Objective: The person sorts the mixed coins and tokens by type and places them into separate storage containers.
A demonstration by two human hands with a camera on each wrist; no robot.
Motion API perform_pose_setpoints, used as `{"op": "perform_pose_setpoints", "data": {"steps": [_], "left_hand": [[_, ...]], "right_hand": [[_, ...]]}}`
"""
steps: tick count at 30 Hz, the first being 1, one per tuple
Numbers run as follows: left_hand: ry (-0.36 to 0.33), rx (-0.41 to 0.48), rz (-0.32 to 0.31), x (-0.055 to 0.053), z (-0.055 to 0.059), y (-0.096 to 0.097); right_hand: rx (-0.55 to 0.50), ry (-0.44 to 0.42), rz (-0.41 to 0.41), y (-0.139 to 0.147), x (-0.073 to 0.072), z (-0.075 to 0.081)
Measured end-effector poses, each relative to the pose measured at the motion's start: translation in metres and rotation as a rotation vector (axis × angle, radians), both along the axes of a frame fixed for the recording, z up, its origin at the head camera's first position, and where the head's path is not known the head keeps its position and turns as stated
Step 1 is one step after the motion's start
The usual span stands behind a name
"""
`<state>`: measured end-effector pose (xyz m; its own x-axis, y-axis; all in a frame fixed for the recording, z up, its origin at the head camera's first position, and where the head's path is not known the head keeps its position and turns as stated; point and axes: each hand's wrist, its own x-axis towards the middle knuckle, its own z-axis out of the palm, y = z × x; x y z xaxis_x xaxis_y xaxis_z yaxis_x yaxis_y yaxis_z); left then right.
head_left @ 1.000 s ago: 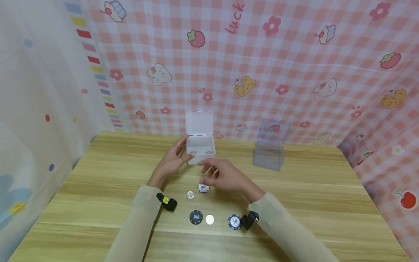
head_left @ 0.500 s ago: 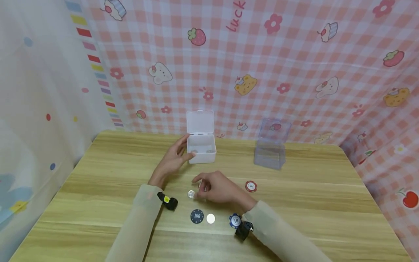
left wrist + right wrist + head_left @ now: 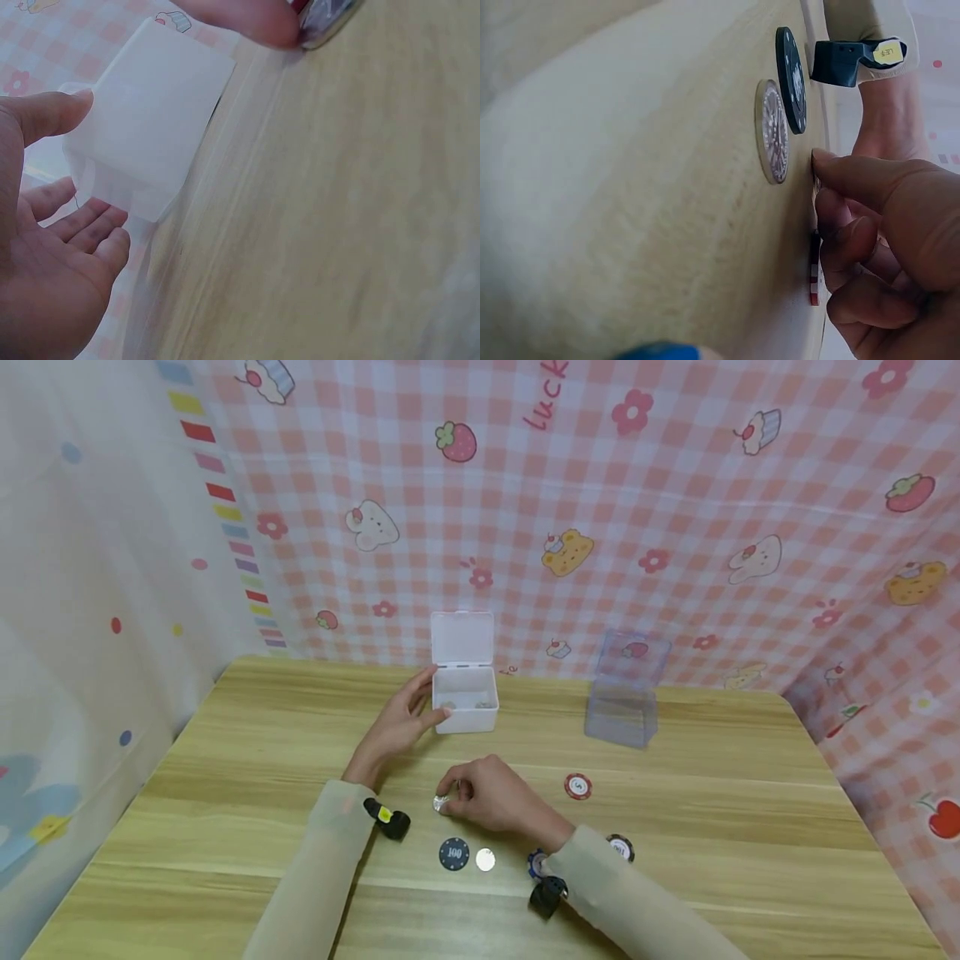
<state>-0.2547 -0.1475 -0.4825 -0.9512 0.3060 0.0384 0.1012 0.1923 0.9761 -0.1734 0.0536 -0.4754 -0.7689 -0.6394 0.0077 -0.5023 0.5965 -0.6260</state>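
A small white plastic box (image 3: 477,722) stands at the back of the table, its lid raised and a few small shiny pieces inside. My left hand (image 3: 397,725) holds its left side, thumb at the front rim and fingers along the side wall. Thumb and forefinger of my right hand (image 3: 497,795) pinch a silver coin (image 3: 439,805) low over the table. In the right wrist view, the coin is mostly hidden by the fingers, and a red-and-white edged chip (image 3: 814,268) lies beneath the hand.
In front lie a black 100 chip (image 3: 453,854) and a silver coin (image 3: 485,859). A blue chip (image 3: 535,863) and a dark-edged chip (image 3: 621,847) are partly covered by the right sleeve. A red 5 chip (image 3: 578,787) lies further right. A clear lidded box (image 3: 619,718) stands behind it.
My right hand has moved left and towards me, from beside the white box to the silver coin, which it now pinches. The red chip and the dark-edged chip came into view. The left hand stayed.
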Motion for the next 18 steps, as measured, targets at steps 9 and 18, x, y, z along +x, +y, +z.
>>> {"op": "perform_pose_setpoints", "data": {"steps": [9, 18], "left_hand": [[0.008, 0.001, -0.007, -0.0003, -0.0005, -0.0017], [0.008, 0.000, -0.004, 0.0004, 0.0010, 0.0001]], "right_hand": [[0.019, -0.032, -0.008, -0.0025, 0.0015, 0.0031], [0.003, -0.019, -0.023, -0.0046, 0.0014, 0.0038]]}}
